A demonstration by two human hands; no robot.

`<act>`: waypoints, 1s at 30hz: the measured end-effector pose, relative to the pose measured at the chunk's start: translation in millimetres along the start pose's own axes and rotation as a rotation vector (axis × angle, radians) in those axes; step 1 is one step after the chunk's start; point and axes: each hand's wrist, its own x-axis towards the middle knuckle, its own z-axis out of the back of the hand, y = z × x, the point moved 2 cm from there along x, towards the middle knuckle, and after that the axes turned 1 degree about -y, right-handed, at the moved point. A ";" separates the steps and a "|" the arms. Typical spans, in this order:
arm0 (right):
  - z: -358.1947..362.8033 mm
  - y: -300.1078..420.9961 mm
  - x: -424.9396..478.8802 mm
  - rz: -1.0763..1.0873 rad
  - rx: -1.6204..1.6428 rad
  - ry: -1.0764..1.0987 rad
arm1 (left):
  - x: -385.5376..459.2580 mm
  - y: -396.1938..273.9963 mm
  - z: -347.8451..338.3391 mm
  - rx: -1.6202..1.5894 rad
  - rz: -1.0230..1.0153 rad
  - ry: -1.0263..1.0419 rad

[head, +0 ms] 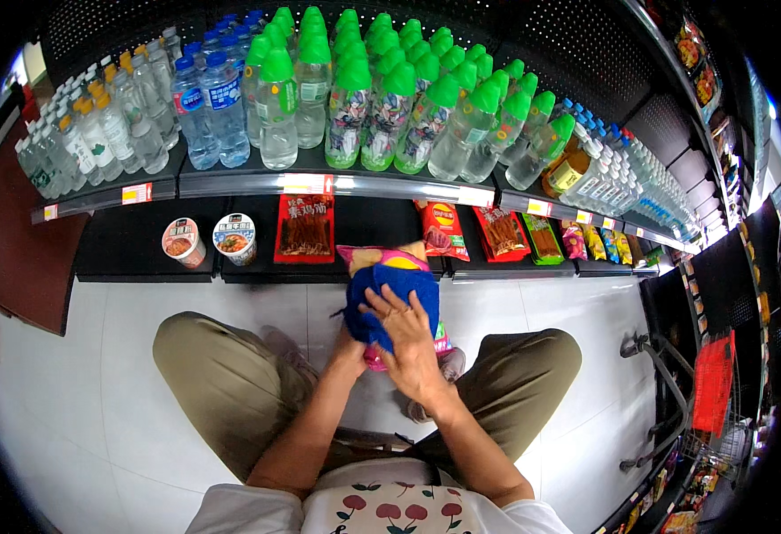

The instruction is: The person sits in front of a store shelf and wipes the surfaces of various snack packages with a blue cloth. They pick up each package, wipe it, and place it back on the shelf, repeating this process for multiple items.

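Between my knees, my left hand [349, 352] grips a pink snack bag [367, 257] from its lower left side; the fingers are hidden behind it. My right hand [404, 334] holds a blue cloth [362, 294] against the bag's front, with the fingers somewhat spread. Most of the bag's face is covered by the cloth. Just right of my right hand, a bit of colourful packaging [442, 339] shows; whether it belongs to the same bag I cannot tell. The bag's top reaches up in front of the lower shelf's edge [390, 272].
On the low shelf stand two instant-food cups [235, 239], a red snack packet [305, 230], a red chip bag [442, 230] and more packets [544, 237]. Above are rows of green-capped bottles [380, 120] behind a price rail [243, 185]. A shopping cart [714, 394] stands to the right.
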 end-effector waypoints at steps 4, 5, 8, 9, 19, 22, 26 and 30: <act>-5.1 15.9 -30.7 -0.010 0.003 0.088 | 8.8 -21.6 7.1 -0.235 -0.030 0.151; -6.0 17.7 -37.5 -0.012 -0.009 0.117 | 7.4 -29.9 0.6 -0.134 -0.115 0.142; -1.4 6.6 -46.9 -0.079 0.026 0.048 | 4.4 -31.9 -4.7 -0.105 -0.153 0.000; 2.3 3.8 -46.3 -0.111 0.040 0.021 | 2.2 -31.8 -8.2 -0.068 -0.150 -0.065; -23.2 -51.5 -32.2 -0.500 0.485 -0.272 | -11.1 -45.7 -1.2 0.056 -0.371 -0.186; -45.1 -62.8 -47.2 -0.712 0.790 -0.249 | -29.8 -72.1 8.3 0.086 -0.421 -0.259; -81.1 -85.3 -67.9 -1.372 1.284 -0.334 | -54.0 -92.9 11.5 0.091 -0.492 -0.354; -101.4 -110.7 -73.4 -1.419 1.390 -0.485 | -76.8 -110.5 -0.7 0.083 -0.519 -0.332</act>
